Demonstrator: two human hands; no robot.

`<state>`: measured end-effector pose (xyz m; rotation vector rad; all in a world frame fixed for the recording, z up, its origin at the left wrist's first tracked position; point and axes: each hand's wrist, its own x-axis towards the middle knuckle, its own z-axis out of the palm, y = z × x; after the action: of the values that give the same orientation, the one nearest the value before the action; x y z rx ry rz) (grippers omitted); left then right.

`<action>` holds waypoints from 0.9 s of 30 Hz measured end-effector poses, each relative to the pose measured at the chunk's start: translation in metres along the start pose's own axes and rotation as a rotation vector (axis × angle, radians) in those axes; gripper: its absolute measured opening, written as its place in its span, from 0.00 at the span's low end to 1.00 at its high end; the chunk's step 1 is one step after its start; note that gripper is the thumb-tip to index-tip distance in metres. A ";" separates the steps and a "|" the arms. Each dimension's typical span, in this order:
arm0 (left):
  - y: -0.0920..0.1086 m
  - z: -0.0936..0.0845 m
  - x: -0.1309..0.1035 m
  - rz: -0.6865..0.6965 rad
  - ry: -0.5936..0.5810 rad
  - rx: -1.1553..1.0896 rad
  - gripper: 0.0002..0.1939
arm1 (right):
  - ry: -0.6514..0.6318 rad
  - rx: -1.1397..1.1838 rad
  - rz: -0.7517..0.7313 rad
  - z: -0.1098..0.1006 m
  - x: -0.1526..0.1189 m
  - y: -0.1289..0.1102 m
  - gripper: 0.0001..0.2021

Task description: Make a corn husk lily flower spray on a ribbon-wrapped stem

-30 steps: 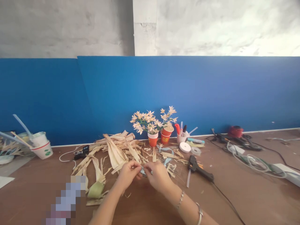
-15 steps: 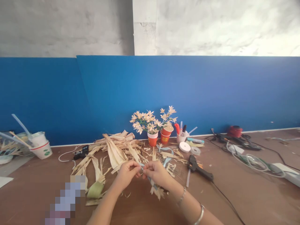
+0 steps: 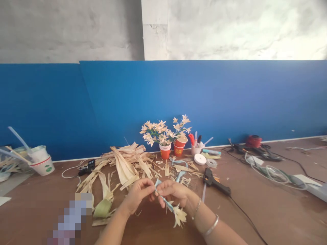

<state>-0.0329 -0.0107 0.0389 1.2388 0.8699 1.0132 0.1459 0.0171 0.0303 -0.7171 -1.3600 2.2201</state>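
Note:
Between my two hands is an artificial flower [image 3: 180,215] with pale, pointed petals and a stem wrapped in light blue ribbon [image 3: 167,203]. The blossom hangs toward me, below my right hand. My left hand [image 3: 140,194] pinches the stem's far end between thumb and forefinger. My right hand [image 3: 173,193] has thumb and fingers closed on the stem and ribbon close beside it; a loose bit of ribbon sticks up between the hands. Beyond them lies a heap of dry corn husks [image 3: 125,165], some of it just past my left hand.
Finished flowers [image 3: 159,131] stand in red paper cups [image 3: 165,153] by the blue partition [image 3: 217,102]. A glue gun [image 3: 216,182] with its cord lies right of my hands. Tape rolls [image 3: 200,159], a pen cup [image 3: 196,149], a white cup [image 3: 43,165] and cables [image 3: 278,175] are farther out.
The flower has swung right and its blossom now faces up more openly. My right hand has turned, showing more of its fingers and the ribbon-wrapped stem. The view has shifted slightly.

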 end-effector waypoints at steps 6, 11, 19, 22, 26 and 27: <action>-0.001 -0.002 0.004 0.026 0.093 0.065 0.14 | 0.186 -0.225 -0.137 0.013 -0.001 -0.006 0.13; -0.005 -0.004 0.010 0.025 0.167 0.138 0.15 | 0.529 -0.586 -0.265 0.013 0.010 0.004 0.05; -0.003 -0.008 0.011 0.008 0.155 0.129 0.15 | 0.224 -0.258 -0.190 0.012 0.002 -0.006 0.12; -0.002 -0.006 0.009 -0.015 0.135 0.073 0.16 | 0.114 -0.151 -0.133 0.011 -0.001 -0.007 0.12; -0.003 -0.003 0.006 0.006 0.079 0.031 0.15 | 0.054 -0.054 -0.096 0.009 0.001 -0.001 0.12; -0.004 -0.002 0.006 0.015 0.071 0.033 0.15 | 0.057 -0.089 -0.089 0.006 0.001 0.000 0.12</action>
<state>-0.0327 -0.0046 0.0347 1.2451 0.9369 1.0646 0.1408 0.0136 0.0323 -0.7309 -1.4414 2.0655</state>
